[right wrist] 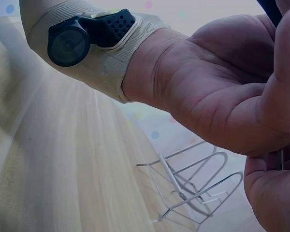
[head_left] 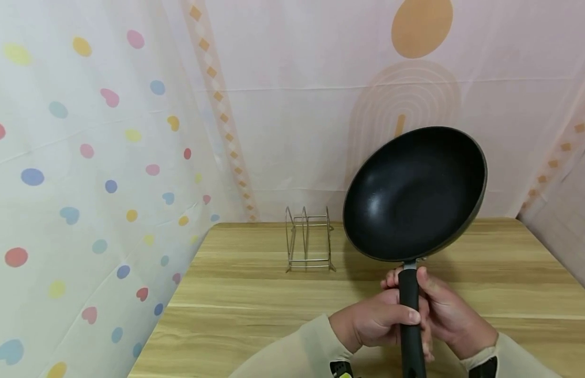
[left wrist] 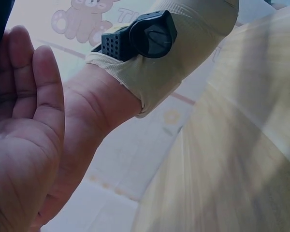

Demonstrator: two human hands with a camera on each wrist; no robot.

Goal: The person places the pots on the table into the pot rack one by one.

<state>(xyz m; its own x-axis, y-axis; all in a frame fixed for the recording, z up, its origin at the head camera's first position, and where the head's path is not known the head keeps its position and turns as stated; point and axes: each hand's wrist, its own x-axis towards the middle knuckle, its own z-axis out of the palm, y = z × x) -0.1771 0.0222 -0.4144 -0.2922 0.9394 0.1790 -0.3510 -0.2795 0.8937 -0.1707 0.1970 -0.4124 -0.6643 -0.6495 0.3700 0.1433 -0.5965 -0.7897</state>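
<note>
A dark frying pan (head_left: 417, 197) is held up over the bench (head_left: 226, 304), tilted so that its black inner surface faces the person, with its long handle (head_left: 410, 325) running down towards the near edge. Two bare hands share that handle, and both grips are closed round it.

The left hand (head_left: 377, 321) comes in from the left, its thumb laid across the front of the handle and its fingers passing behind, so the handle sits between thumb and fingers. The right hand (head_left: 450, 315) takes the handle higher up — its thumb lies along the right side, just below the metal neck (head_left: 409, 265), while fingertips show on the far left side. The hands overlap behind the handle, so exactly how those fingers interlace cannot be told. In the left wrist view several fingers stand nearly straight beside a dark edge; the right wrist view shows a palm and bent fingers in close-up.

To the left of the pan, well apart from the hands, a wire rack (head_left: 309, 263) with upright loops stands towards the rear of the bench. Pale sleeves (head_left: 292, 352) cover both forearms, each with a black device at the cuff — and behind the bench hangs a patterned cloth (head_left: 292, 131).
</note>
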